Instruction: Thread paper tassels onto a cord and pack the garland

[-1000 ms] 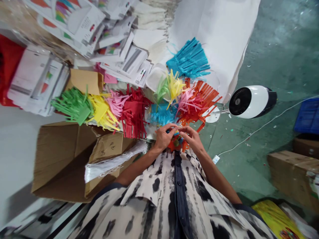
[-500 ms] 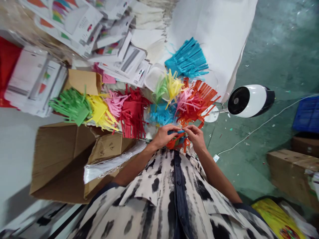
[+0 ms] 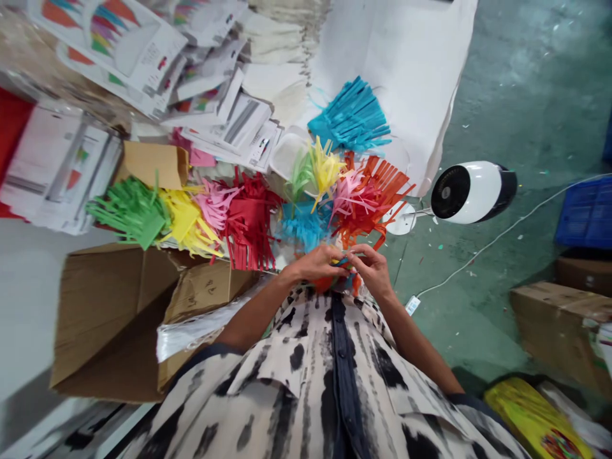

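Observation:
Close in front of my torso, my left hand (image 3: 321,262) and my right hand (image 3: 373,270) meet, both with fingers pinched. Between them is a blue paper tassel (image 3: 342,262) with a bit of yellow beside it; the fingers cover most of it. Orange paper fringe (image 3: 323,284) hangs below the hands. Just beyond lie a light blue fringe bundle (image 3: 306,224), an orange fringe bundle (image 3: 370,197) with pink strips (image 3: 350,191) on it, a yellow tassel (image 3: 326,167) and a light green one (image 3: 301,175). A large blue fringe fan (image 3: 352,118) lies farther back.
Red (image 3: 249,223), yellow (image 3: 189,220) and green fringe bundles (image 3: 131,210) line the table's left side, with printed cards (image 3: 239,127) behind. An open cardboard box (image 3: 109,319) stands at left. On the right are a white-and-black fan (image 3: 473,192), its cord (image 3: 507,229) and a blue crate (image 3: 586,213).
The view has shifted slightly, so most things sit farther left. My hands are closer together, and the left fingers cover more of the blue tassel than before.

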A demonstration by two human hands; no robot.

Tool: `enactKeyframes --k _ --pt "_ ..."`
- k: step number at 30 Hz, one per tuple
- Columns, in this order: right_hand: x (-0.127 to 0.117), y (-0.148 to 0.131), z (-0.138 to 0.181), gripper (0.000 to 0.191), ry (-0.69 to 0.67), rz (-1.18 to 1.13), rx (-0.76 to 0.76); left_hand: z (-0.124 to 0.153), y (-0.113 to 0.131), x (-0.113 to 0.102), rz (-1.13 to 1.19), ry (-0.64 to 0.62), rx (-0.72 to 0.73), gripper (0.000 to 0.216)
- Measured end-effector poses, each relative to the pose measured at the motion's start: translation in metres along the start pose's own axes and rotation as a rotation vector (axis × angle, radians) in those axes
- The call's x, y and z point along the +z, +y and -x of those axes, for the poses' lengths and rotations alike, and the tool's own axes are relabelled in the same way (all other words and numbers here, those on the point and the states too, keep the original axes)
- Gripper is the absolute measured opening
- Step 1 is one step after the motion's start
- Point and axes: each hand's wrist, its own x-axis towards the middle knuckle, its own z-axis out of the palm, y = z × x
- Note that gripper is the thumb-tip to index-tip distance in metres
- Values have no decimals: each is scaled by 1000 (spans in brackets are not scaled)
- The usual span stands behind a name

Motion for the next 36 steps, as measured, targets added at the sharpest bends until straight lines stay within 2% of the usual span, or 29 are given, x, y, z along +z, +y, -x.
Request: enactKeyframes --k 2,11,15,18,21,24,26,28,30,33,36 --pt "-2 -1 1 37 38 11 5 -4 -10 7 132 -141 -33 39" --pt "-9 21 1 36 143 -126 71 -18 -26 21 257 -132 -139 45" --pt "-11 27 -1 39 123 -31 4 -27 -39 44 280 -145 -203 45" --pt "-11 30 -1 39 117 -37 22 -30 -46 59 251 -79 -226 40" --pt "-11 32 -2 40 112 -152 96 -33 -43 55 133 -20 -177 33" --pt "-14 31 -4 41 125 -230 121 -36 -35 31 77 -10 -127 35" --pt "-17 28 -7 42 116 -236 117 -40 -32 14 -24 158 -126 34" --pt "-20 26 -10 44 99 -232 116 -45 -34 4 -253 372 -140 24" --pt "-20 24 -11 43 89 -231 104 -51 -38 3 -514 474 -173 14" --pt "-20 24 -11 39 82 -186 47 -56 -41 10 -737 468 -229 10" --pt "-22 22 -6 34 97 -30 -57 -48 -33 14 -879 438 -213 15"
